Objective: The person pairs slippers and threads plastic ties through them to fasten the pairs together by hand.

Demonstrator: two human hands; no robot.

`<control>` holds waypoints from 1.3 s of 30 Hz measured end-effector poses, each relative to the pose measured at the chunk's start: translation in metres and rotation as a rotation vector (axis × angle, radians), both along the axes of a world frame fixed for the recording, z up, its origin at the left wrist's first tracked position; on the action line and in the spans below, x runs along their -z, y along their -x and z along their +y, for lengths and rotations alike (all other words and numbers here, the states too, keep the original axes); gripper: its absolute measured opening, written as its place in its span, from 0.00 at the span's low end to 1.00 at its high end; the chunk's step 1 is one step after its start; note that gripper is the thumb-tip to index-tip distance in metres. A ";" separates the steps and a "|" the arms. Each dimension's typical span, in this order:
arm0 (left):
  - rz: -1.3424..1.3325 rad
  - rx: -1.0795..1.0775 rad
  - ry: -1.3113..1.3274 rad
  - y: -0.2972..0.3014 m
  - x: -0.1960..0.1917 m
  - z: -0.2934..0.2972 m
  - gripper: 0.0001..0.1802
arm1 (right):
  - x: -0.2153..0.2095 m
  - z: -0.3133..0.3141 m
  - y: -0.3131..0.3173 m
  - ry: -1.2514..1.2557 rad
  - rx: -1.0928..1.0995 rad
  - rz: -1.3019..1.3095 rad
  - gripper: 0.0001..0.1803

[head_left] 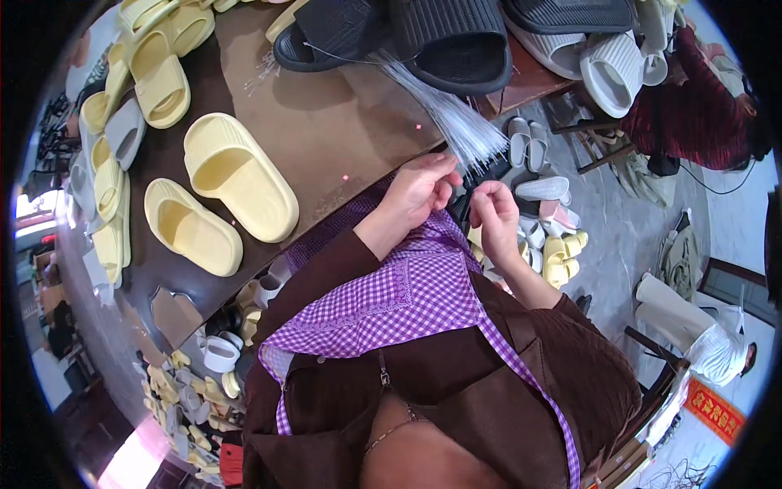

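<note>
The left hand (419, 191) has its thumb and fingertips drawn close together, and the right hand (495, 216), just beside it, has its fingers curled in; whether a thin strand sits in either pinch I cannot tell. The bundle of clear plastic strands (456, 122) lies just beyond the left fingertips, its frayed ends reaching out past the edge of the table (204, 98); whether they touch that hand is unclear.

That overhang looks like the main risk: a knock from the left knuckles, or one strand pulled while snagged on its neighbours, could drag several over the edge and onto the floor below the hands. Strands this fine and pale could also be hard to separate, so a pinch might take two or none.

Farther beyond the grip, the black slipper (448, 37) stands close by the bundle's far end, and a tug there might shift it. The purple checked apron (366, 314), just below both hands, could catch a loose end in its folds. The pair of yellow slippers (261, 200), left of the left hand, lies near the table edge, where a swinging forearm might nudge it
</note>
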State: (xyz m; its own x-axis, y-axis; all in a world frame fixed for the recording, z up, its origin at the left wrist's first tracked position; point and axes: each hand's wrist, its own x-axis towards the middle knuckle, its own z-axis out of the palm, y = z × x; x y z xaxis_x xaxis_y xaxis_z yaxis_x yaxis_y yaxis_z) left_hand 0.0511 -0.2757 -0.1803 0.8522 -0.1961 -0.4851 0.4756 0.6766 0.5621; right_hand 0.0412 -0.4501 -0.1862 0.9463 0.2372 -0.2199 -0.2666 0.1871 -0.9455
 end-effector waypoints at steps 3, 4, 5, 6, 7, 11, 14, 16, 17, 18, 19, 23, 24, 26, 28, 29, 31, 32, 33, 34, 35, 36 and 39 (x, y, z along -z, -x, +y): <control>0.058 -0.052 0.049 -0.006 -0.001 -0.003 0.08 | -0.020 0.010 -0.003 0.135 -0.059 -0.248 0.05; 0.056 -0.059 0.048 -0.007 -0.002 -0.002 0.08 | -0.023 0.012 -0.007 0.133 -0.066 -0.250 0.05; 0.059 -0.046 0.022 -0.009 -0.004 -0.003 0.07 | -0.028 0.011 -0.013 0.189 -0.079 -0.337 0.05; 0.060 -0.034 -0.006 -0.010 -0.007 -0.004 0.07 | -0.032 0.011 -0.019 0.244 -0.092 -0.425 0.06; 0.051 -0.018 -0.034 -0.015 -0.012 -0.004 0.07 | -0.037 0.013 -0.028 0.301 -0.097 -0.523 0.07; -0.085 -0.035 -0.177 -0.002 -0.025 0.002 0.09 | -0.057 0.038 -0.049 0.509 -0.238 -0.745 0.11; -0.144 -0.033 -0.213 0.011 -0.038 0.014 0.09 | -0.067 0.065 -0.061 0.546 -0.256 -0.926 0.13; -0.159 -0.106 -0.196 0.018 -0.037 0.022 0.08 | -0.074 0.078 -0.059 0.554 -0.350 -0.808 0.13; -0.136 -0.127 -0.168 0.021 -0.040 0.027 0.08 | -0.079 0.082 -0.057 0.569 -0.399 -0.742 0.13; -0.110 -0.148 -0.139 0.020 -0.045 0.033 0.08 | -0.082 0.087 -0.060 0.572 -0.379 -0.797 0.13; -0.149 -0.154 -0.144 0.021 -0.049 0.040 0.08 | -0.081 0.092 -0.060 0.577 -0.414 -0.727 0.14; -0.118 -0.294 -0.044 0.035 -0.057 0.064 0.06 | -0.065 0.110 -0.077 0.611 -0.431 -1.001 0.15; -0.128 -0.297 -0.041 0.038 -0.059 0.071 0.06 | -0.058 0.114 -0.080 0.616 -0.420 -1.162 0.15; -0.144 -0.305 -0.030 0.044 -0.062 0.085 0.05 | -0.052 0.121 -0.094 0.677 -0.451 -1.233 0.15; -0.144 -0.318 -0.029 0.054 -0.063 0.100 0.06 | -0.050 0.128 -0.107 0.785 -0.483 -1.365 0.14; -0.149 -0.319 -0.041 0.061 -0.063 0.108 0.06 | -0.050 0.131 -0.111 0.788 -0.504 -1.365 0.14; -0.150 -0.334 -0.044 0.077 -0.063 0.124 0.07 | -0.052 0.139 -0.120 0.771 -0.454 -1.312 0.12; -0.166 -0.351 -0.045 0.087 -0.064 0.132 0.07 | -0.052 0.142 -0.123 0.760 -0.427 -1.287 0.11; -0.184 -0.366 -0.049 0.097 -0.065 0.141 0.07 | -0.051 0.146 -0.127 0.758 -0.441 -1.292 0.11; -0.202 -0.383 -0.054 0.106 -0.068 0.149 0.07 | -0.050 0.149 -0.132 0.755 -0.417 -1.287 0.11; -0.198 -0.395 -0.049 0.117 -0.071 0.156 0.07 | -0.048 0.151 -0.134 0.753 -0.394 -1.279 0.10; -0.229 -0.430 -0.042 0.127 -0.076 0.162 0.07 | -0.046 0.153 -0.136 0.750 -0.372 -1.271 0.10; -0.288 -0.519 -0.029 0.158 -0.086 0.177 0.07 | -0.044 0.159 -0.141 0.760 -0.337 -1.244 0.09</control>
